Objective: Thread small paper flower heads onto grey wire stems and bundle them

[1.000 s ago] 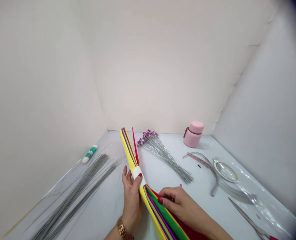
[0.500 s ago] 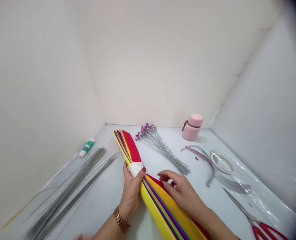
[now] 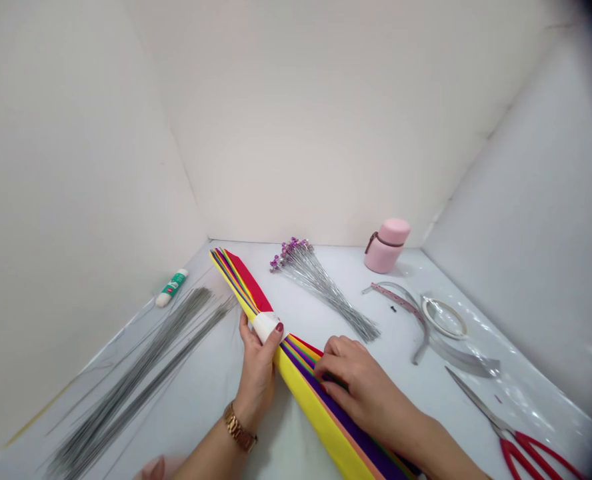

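A long bundle of coloured sheets (image 3: 309, 407), yellow, purple, orange, green and red, slants across the middle, its near end running off the bottom edge. A white paper band (image 3: 266, 326) wraps its waist. My left hand (image 3: 261, 370) is closed round the bundle at the band, thumb on top. Over the right side of the layers, my right hand (image 3: 353, 380) has its fingers curled in at a purple sheet; its fingertips are partly hidden. Beyond the band the sheets' narrow far ends (image 3: 241, 277) fan slightly.
Grey wires (image 3: 141, 380) and a green-and-white glue stick (image 3: 171, 288) lie left. Purple-tipped silver stems (image 3: 326, 290) lie behind the bundle. At the right are a pink flask (image 3: 387, 245), a tape roll (image 3: 445, 317), a curved measuring tape (image 3: 406, 313) and red-handled scissors (image 3: 506, 427).
My right hand has moved down and left into the layers, and more purple shows between the sheets. The far end of the bundle has swung a little left in my left hand.
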A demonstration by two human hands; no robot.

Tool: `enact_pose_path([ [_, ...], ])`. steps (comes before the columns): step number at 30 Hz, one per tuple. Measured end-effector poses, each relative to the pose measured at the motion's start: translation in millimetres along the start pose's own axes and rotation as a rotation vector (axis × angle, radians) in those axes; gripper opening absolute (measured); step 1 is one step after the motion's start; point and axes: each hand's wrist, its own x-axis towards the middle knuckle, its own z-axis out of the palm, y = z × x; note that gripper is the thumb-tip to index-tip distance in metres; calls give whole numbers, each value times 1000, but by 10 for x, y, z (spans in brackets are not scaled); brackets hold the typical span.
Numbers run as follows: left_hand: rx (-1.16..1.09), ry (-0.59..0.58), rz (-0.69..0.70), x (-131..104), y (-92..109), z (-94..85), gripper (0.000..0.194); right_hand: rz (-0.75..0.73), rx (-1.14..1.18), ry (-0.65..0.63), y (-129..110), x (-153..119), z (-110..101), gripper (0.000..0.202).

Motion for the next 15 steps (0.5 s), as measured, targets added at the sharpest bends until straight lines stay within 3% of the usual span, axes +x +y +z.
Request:
enact_pose_path([
  [11, -6, -10, 3, 0, -8, -54, 65, -19, -105, -42, -46, 10, 59, 9],
  [15, -9, 14, 0, 13, -8, -52, 65, -39, -83, -42, -20, -6, 74, 16],
])
